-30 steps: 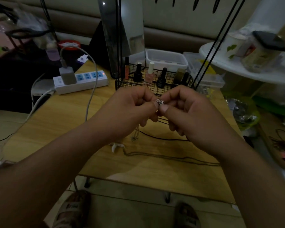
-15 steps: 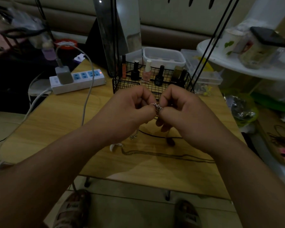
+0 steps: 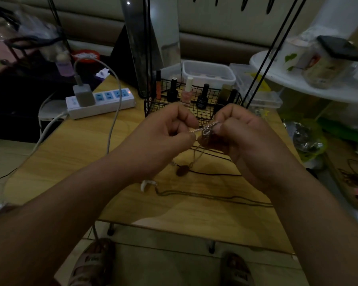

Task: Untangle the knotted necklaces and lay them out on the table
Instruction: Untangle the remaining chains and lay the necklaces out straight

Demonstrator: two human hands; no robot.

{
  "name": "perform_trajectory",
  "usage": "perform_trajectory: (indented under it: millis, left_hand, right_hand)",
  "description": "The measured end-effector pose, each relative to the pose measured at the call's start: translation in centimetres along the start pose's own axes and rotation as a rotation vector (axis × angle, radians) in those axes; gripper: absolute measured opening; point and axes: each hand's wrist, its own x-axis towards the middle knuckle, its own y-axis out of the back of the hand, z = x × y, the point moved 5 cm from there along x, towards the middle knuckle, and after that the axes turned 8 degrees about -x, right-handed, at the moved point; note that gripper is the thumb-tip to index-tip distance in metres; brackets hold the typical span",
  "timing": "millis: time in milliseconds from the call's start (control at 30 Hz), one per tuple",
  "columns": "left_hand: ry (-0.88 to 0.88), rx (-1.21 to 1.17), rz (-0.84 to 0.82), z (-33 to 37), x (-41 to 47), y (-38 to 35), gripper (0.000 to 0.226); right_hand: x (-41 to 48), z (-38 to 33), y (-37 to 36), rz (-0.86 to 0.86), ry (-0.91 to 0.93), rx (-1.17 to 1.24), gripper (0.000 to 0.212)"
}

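A silvery knotted chain (image 3: 207, 129) is stretched between my two hands above the wooden table (image 3: 70, 149). My left hand (image 3: 165, 133) pinches its left end with curled fingers. My right hand (image 3: 242, 133) pinches the knot end. Thin loops of the chain hang down from the knot, with a dark oval pendant (image 3: 181, 170) at the bottom near the table. A dark cord necklace (image 3: 211, 174) lies on the table under my hands. Another long thin necklace (image 3: 205, 196) with a white pendant (image 3: 147, 183) lies nearer the front edge.
A black wire basket (image 3: 153, 104) with nail polish bottles (image 3: 203, 96) stands just behind my hands. A white power strip (image 3: 103, 104) with a charger and cable (image 3: 114, 112) lies at the back left. Clear plastic boxes (image 3: 209, 73) and a white round shelf (image 3: 298, 83) stand at the right.
My hands have moved apart a little, and the knot is now drawn out into a short stretch of chain. The dark pendant has swung left below my hands.
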Motion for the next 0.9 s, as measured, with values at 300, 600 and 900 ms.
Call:
perform_trajectory:
  millis: [300,600,900]
  left_hand:
    - [-0.066,-0.180,0.086,1.3,0.4,1.8,0.009]
    - [-0.168,-0.137,0.204,2.0,0.4,2.6,0.020]
    - [-0.020,0.066,0.069,0.7,0.4,1.7,0.020]
  right_hand:
    - [-0.4,0.7,0.4,-0.039,-0.150,0.066,0.021]
    - [-0.6,0.1,0.1,-0.055,-0.049,-0.435,0.008]
    - [-0.8,-0.5,0.8,0.017,-0.022,-0.206,0.007]
